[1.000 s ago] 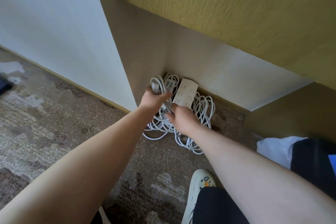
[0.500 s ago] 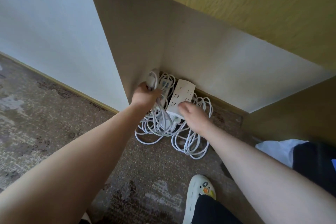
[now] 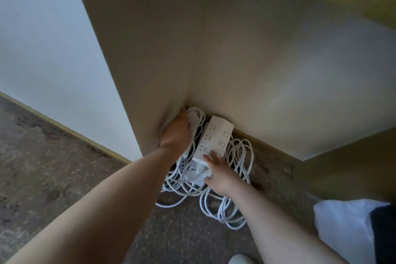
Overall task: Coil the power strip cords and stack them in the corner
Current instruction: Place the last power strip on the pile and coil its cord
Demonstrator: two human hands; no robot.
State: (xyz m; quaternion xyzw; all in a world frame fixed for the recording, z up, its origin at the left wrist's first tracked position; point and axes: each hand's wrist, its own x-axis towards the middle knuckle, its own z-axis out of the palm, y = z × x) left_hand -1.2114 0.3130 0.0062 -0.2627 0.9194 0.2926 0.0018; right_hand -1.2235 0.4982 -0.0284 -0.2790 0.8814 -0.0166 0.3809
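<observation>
A white power strip (image 3: 215, 140) lies on a heap of coiled white cords (image 3: 237, 180) in the floor corner where two beige walls meet. My left hand (image 3: 176, 133) is pressed deep into the corner against the left wall, closed around a bundle of white cord (image 3: 196, 117). My right hand (image 3: 220, 172) rests on the near end of the power strip, fingers spread over it and the plug below. More cord loops (image 3: 227, 214) spill onto the carpet toward me.
Brown patterned carpet (image 3: 64, 173) covers the floor. A beige wall edge (image 3: 120, 83) juts out on the left. A white cloth (image 3: 342, 221) lies at the right, and a white shoe tip (image 3: 241, 259) shows at the bottom.
My left hand has pushed its cord bundle lower and deeper into the corner. My right hand has slid down to the strip's near end. The camera has moved closer.
</observation>
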